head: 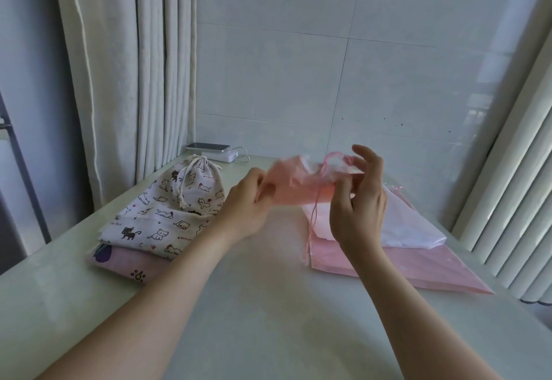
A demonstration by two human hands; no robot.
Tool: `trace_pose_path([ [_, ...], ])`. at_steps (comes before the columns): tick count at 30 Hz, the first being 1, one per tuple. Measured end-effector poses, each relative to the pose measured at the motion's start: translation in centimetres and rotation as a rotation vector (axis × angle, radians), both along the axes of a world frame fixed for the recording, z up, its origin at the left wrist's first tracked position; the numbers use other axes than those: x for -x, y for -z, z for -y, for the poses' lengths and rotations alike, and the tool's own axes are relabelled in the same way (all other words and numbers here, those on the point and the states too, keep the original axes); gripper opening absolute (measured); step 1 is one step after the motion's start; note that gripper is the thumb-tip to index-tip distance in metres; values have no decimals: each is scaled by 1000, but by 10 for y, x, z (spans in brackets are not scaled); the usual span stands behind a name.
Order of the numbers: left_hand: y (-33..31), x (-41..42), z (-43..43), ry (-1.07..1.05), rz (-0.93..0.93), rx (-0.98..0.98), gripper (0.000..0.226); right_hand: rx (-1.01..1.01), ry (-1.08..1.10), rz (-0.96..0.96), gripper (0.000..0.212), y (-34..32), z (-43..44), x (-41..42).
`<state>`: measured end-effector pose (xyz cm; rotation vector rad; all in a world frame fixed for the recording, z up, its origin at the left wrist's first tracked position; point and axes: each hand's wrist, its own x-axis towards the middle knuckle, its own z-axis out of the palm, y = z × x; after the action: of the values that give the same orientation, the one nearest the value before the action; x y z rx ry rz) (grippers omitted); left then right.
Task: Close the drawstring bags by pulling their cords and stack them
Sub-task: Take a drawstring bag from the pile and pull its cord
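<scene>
Over the pale surface, left hand pinches a pink bag, right hand seemingly pinches its cord: closing underway; next, pull cord taut.

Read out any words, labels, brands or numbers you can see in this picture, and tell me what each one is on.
Nothing can be read with confidence.
cat-print bag: tiny lettering between the cats, too small and blurred to read.
pink drawstring bag: motion-blurred, no lettering shows.
power bank: no visible label.
phone: no visible brand or text.
</scene>
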<state>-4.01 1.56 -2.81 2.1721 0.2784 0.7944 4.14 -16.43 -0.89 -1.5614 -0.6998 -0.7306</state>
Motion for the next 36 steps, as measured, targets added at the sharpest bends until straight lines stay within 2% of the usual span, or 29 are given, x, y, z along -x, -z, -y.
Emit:
trace_pose_path([
  [3,-7,3,8,64,113,94,15,-18,-12,-97,63,2,3,-3],
  [6,-15,5,18,97,187,141,17,-6,-39,-321,65,3,6,-5],
  [10,-24,7,25,163,273,302,18,68,-206,-572,54,1,11,-4],
  [13,-33,7,29,120,331,382,16,48,-290,-588,34,-1,10,-3],
  [15,-40,8,29,77,359,373,14,-38,-281,-569,27,-4,8,-2],
  [17,-47,10,27,28,357,331,12,-131,-261,-543,25,-7,5,0],
  [19,-52,11,26,-10,371,273,20,-173,-227,-507,25,-11,3,1],
  [24,-63,29,20,-75,334,150,61,-109,-351,-535,11,-22,-1,10],
  [26,-70,42,15,-173,282,75,68,-65,-405,-594,13,-26,-5,16],
  [31,-78,71,-7,-519,111,-175,64,1,-514,-695,43,-25,-31,34],
  [36,-74,91,-24,-712,116,-321,45,-3,-605,-752,51,-10,-79,63],
])
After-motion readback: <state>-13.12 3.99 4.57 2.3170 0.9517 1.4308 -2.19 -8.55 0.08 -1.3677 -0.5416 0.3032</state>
